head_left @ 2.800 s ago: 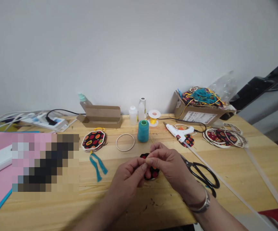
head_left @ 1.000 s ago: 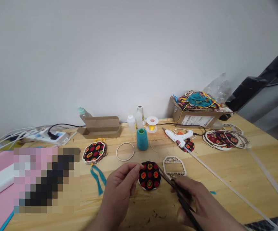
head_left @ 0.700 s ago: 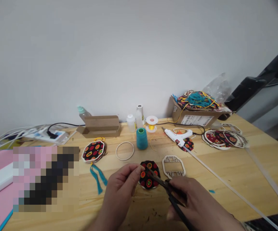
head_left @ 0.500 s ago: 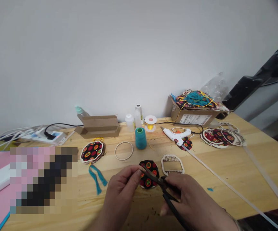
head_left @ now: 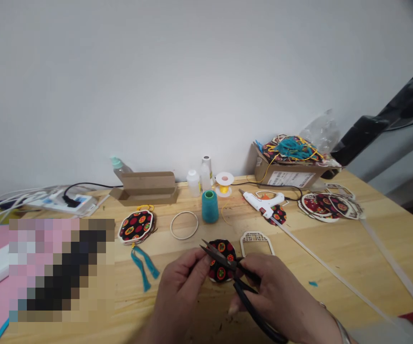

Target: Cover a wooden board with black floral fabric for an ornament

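Note:
My right hand (head_left: 278,286) grips a pair of black-handled scissors (head_left: 224,259). Their blades point to the upper left, slightly parted, and reach past my left fingertips. My left hand (head_left: 186,279) is closed in a pinch close beside the blades; what it pinches is too small or hidden to make out. Behind and under the scissors is a black fabric piece (head_left: 220,274) with a red and orange pattern, partly covered by the blades. A pale wooden lattice frame (head_left: 257,235) lies just beyond my right hand, which hides its lower part.
Further back stand a teal thread cone (head_left: 209,210), a yellow cord spool (head_left: 224,184) and white bottles (head_left: 193,182). A wooden ring (head_left: 184,225) and a tasselled patterned piece (head_left: 136,227) lie left. On the right are a glue gun (head_left: 263,203) and a filled cardboard box (head_left: 288,177).
The scissors have moved up and left, so their tips now extend beyond my left fingertips with the blades visibly parted. My left hand keeps nearly the same place and pinch.

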### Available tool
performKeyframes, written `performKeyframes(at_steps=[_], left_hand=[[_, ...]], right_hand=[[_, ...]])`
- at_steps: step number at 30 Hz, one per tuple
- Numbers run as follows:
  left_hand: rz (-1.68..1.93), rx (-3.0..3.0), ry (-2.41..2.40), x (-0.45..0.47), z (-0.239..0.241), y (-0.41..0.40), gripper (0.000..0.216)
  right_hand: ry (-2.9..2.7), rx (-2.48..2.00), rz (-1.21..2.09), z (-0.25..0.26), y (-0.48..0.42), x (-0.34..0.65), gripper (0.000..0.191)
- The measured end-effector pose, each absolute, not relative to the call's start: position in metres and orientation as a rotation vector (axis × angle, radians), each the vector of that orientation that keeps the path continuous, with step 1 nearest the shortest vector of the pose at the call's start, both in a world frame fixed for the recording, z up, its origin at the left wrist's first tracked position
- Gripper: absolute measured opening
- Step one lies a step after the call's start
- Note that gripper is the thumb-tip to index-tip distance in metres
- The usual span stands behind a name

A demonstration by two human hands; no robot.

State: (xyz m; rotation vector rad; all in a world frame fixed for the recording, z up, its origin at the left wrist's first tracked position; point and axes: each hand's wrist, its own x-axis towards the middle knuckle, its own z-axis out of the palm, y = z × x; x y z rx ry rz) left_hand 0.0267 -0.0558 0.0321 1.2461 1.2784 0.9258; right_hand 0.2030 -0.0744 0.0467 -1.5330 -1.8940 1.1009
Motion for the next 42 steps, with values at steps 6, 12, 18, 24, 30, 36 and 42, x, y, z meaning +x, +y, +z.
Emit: performKeyframes(at_steps=[6,12,18,24,30,36,42], left_hand=[[0.937,1.247,1.276,0.027,0.032,-0.055,0.018],[0.945,1.211,1.268,0.028,0.035,-0.053,0.018],[0.931,1.183,1.265,0.029,0.034,-0.053,0.020],[1.022,1.044,1.315,0.026,0.033,-0.049,0.022],[1.074,0.897,1.285,0.020,0.029,-0.047,0.029],[1.093,0.868,1.285,0.022,0.026,-0.046,0.030],[1.052,0.895,1.266,0.017,0.017,-0.048,0.028]], right_hand=[[-1.901,-1.583,1.082,0.047,-0.072,0.201,0.023],[-1.906,-1.600,1.077,0.044,-0.071,0.204,0.027],[-1.900,-1.593,1.089,0.040,-0.071,0.205,0.026],[-1.977,-1.654,1.065,0.046,-0.086,0.222,0.024],[-1.903,-1.856,0.994,0.033,-0.100,0.252,0.027],[-1.752,-1.786,1.128,0.015,-0.102,0.251,0.026],[-1.774,-1.690,0.999,0.011,-0.067,0.251,0.024]])
